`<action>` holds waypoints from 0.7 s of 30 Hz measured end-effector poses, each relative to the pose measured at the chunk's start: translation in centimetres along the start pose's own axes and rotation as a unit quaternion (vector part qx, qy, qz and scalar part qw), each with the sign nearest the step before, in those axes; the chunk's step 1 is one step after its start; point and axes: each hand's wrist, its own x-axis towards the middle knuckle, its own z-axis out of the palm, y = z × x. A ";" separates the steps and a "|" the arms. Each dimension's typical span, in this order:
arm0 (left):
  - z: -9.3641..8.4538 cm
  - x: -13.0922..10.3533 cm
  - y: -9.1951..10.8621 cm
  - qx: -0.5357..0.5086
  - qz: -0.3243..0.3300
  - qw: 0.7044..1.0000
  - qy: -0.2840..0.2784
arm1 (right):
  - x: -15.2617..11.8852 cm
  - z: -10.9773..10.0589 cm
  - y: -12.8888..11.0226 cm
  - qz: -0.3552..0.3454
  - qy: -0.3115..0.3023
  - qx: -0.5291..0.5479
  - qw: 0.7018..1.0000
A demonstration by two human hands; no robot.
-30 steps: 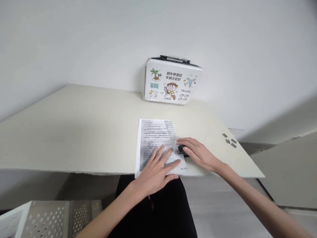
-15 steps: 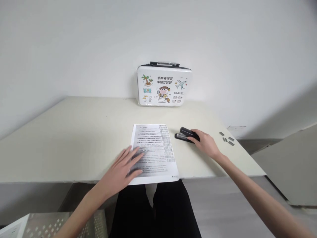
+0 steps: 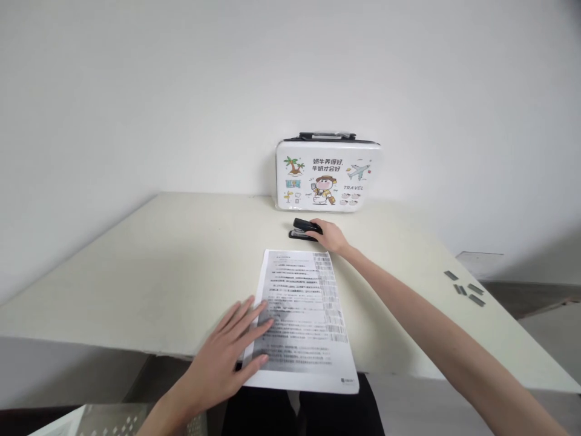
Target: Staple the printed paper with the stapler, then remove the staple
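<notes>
Printed sheets of paper [image 3: 299, 315] lie on the table, their bottom edge reaching past its front edge. My left hand [image 3: 229, 348] rests flat with spread fingers on the paper's lower left side. Beyond the paper's top edge, my right hand [image 3: 330, 235] is closed around the rear end of a black stapler [image 3: 305, 230]. The stapler's front points left, and a gap shows between its upper arm and base. Several small grey staple strips [image 3: 460, 289] are scattered on the right part of the table.
A white case [image 3: 327, 175] with cartoon prints and a black handle stands against the wall, just behind the stapler. The table's front edge [image 3: 408, 375] runs across near my legs. A perforated container [image 3: 113, 419] is below at the lower left.
My right hand has carried the stapler left and away from me, from beside the paper to beyond its top edge. My left hand stays on the paper. The camera view has shifted.
</notes>
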 end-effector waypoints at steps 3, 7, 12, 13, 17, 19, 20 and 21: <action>-0.3 0.1 0.1 0.003 -0.001 1.000 -0.001 | 2.0 1.1 -1.7 -0.020 -0.016 0.013 1.000; -0.5 0.1 0.2 -0.006 -0.008 1.000 -0.005 | 2.2 1.2 -2.8 -0.032 -0.016 0.023 0.999; -0.1 0.4 0.6 -0.009 -0.008 1.000 -0.009 | -4.3 -0.5 -2.7 -0.028 0.050 0.020 0.998; 0.0 0.8 1.0 -0.011 -0.006 1.000 -0.009 | -6.6 -0.9 -2.7 -0.041 0.040 0.021 0.998; 0.8 3.8 3.1 -0.038 0.009 0.999 -0.015 | -17.0 -2.4 -2.8 -0.055 -0.040 0.005 0.998; 1.4 6.1 4.4 -0.052 0.024 0.998 -0.022 | -21.3 -3.1 -2.7 -0.042 -0.056 -0.019 0.997; 1.8 7.4 5.1 -0.059 0.035 0.997 -0.026 | -23.0 -3.4 -2.4 -0.031 -0.058 -0.031 0.997; 2.2 8.7 5.8 -0.067 0.047 0.996 -0.029 | -24.3 -3.6 -1.9 -0.018 -0.053 -0.042 0.998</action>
